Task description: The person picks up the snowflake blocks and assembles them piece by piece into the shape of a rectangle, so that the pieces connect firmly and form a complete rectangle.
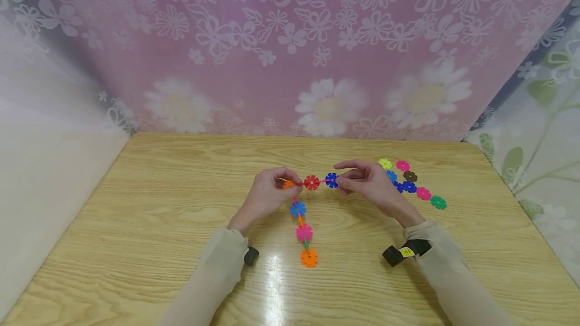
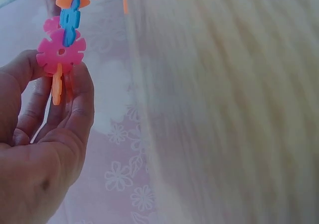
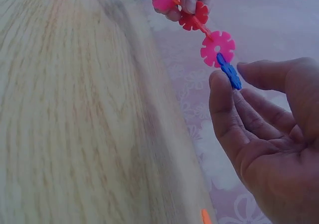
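Observation:
A chain of notched plastic discs, slotted edge to edge, runs between both hands. My left hand (image 1: 267,192) pinches it near an orange disc (image 1: 288,185) at its corner. From there a strand comes toward me through a light blue disc (image 1: 297,209) and a pink disc (image 1: 304,233) to an orange end disc (image 1: 309,258). To the right, the chain passes a red disc (image 1: 311,183) and a pink disc (image 3: 218,49) to a dark blue disc (image 1: 332,180). My right hand (image 1: 371,187) holds that blue disc at its edge, index finger raised off it.
Several loose discs lie beyond my right hand, among them a yellow-green disc (image 1: 385,164), a brown disc (image 1: 410,177) and a green disc (image 1: 438,202). The wooden table (image 1: 181,175) meets a flowered pink curtain (image 1: 254,74) at the back.

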A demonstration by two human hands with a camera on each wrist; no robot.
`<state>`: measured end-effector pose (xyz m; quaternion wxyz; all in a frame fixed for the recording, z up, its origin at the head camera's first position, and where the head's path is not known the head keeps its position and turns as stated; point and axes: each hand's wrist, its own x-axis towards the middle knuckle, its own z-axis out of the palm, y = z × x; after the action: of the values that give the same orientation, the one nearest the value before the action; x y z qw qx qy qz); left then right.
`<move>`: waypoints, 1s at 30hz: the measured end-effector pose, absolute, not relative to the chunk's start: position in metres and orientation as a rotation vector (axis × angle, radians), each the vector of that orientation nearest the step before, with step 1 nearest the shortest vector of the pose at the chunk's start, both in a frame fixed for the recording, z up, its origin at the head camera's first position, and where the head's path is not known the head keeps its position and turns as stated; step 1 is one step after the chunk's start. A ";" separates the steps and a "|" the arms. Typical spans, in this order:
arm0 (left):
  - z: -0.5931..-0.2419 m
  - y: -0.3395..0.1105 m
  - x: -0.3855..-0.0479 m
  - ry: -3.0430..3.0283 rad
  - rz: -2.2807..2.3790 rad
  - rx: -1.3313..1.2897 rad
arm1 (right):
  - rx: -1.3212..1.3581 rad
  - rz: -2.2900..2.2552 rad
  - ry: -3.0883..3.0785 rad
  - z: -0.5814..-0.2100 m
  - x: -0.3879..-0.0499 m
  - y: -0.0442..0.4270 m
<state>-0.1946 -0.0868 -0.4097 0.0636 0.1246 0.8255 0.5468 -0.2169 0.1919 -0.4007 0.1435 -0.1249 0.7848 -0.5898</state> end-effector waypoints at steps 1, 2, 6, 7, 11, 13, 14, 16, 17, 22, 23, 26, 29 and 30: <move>-0.410 -0.087 -0.194 2.494 1.653 0.374 | -0.358 -1.700 2.254 -0.401 -0.217 0.192; -0.410 -0.087 -0.194 2.496 1.656 0.373 | -0.358 -1.702 2.245 -0.401 -0.217 0.191; -0.411 -0.086 -0.193 2.505 1.663 0.373 | -0.330 -1.713 2.214 -0.403 -0.216 0.189; -0.410 -0.086 -0.192 2.506 1.660 0.367 | -0.322 -1.726 2.205 -0.404 -0.216 0.188; -0.410 -0.086 -0.190 2.486 1.623 0.357 | -0.300 -1.766 2.201 -0.405 -0.216 0.185; -0.410 -0.087 -0.189 2.461 1.601 0.363 | -0.300 -1.780 2.214 -0.406 -0.217 0.184; -0.410 -0.087 -0.189 2.448 1.585 0.374 | -0.303 -1.785 2.223 -0.406 -0.217 0.183; -0.409 -0.088 -0.188 2.416 1.553 0.397 | -0.324 -1.788 2.246 -0.407 -0.217 0.181; -0.410 -0.089 -0.188 2.399 1.541 0.418 | -0.339 -1.789 2.256 -0.408 -0.217 0.180; -0.408 -0.093 -0.185 2.302 1.446 0.505 | -0.417 -1.770 2.312 -0.409 -0.217 0.173; -0.408 -0.094 -0.185 2.269 1.437 0.515 | -0.430 -1.765 2.314 -0.409 -0.217 0.171; -0.408 -0.100 -0.186 2.192 1.408 0.512 | -0.445 -1.736 2.298 -0.409 -0.217 0.167; -0.408 -0.103 -0.189 2.204 1.413 0.493 | -0.441 -1.704 2.280 -0.410 -0.216 0.162; -0.408 -0.104 -0.191 2.233 1.419 0.486 | -0.439 -1.697 2.276 -0.410 -0.216 0.161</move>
<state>-0.1912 -0.1038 -0.4084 0.2241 0.1761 0.8089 0.5142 -0.2156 0.1614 -0.4105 0.1339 -0.1513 0.7852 -0.5854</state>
